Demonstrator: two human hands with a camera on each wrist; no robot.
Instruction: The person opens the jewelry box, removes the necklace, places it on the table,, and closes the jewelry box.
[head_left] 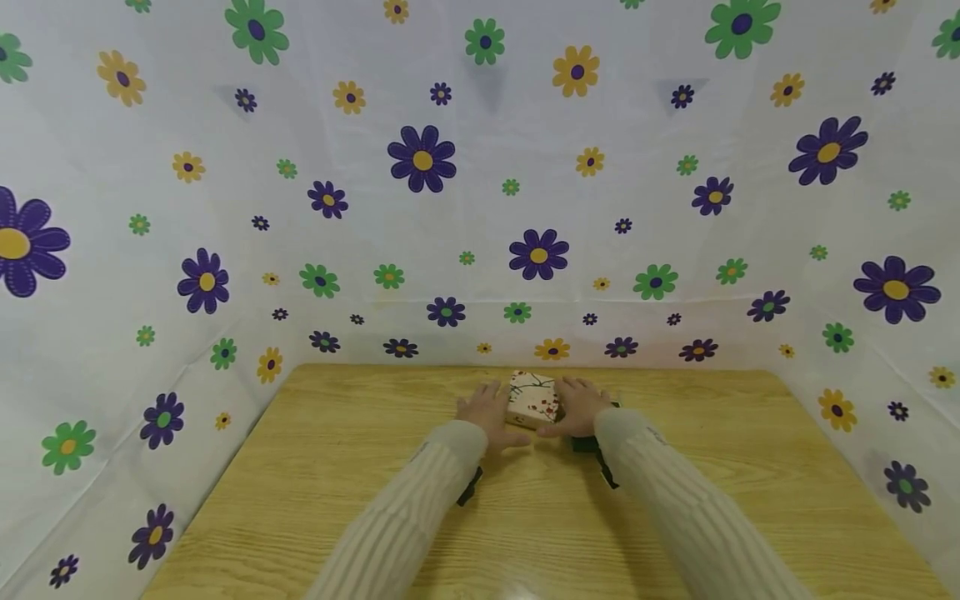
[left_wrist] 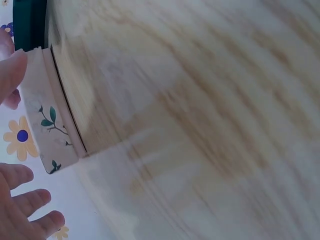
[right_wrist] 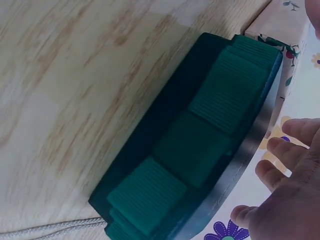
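There we had the box [head_left: 534,398] near the tabletop's [head_left: 375,467] far edge, flanked by left hand [head_left: 489,414] and right hand [head_left: 580,407]! We saw fingers loosely spread on both, neither gripping; actual contact, we couldn't tell. The right hand partly hid a green thing [right_wrist: 195,145], and both wrist views cropped the hands.

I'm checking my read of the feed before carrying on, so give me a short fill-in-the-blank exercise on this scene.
1. The floral-print box is ____ the left hand and the right hand.
2. The blossoms printed on the box's top are ____ in colour.
3. The tabletop has a ____-grain surface.
4. The large printed flowers on the backdrop come in yellow, green and ____.

Missing words: between; red; wood; purple.
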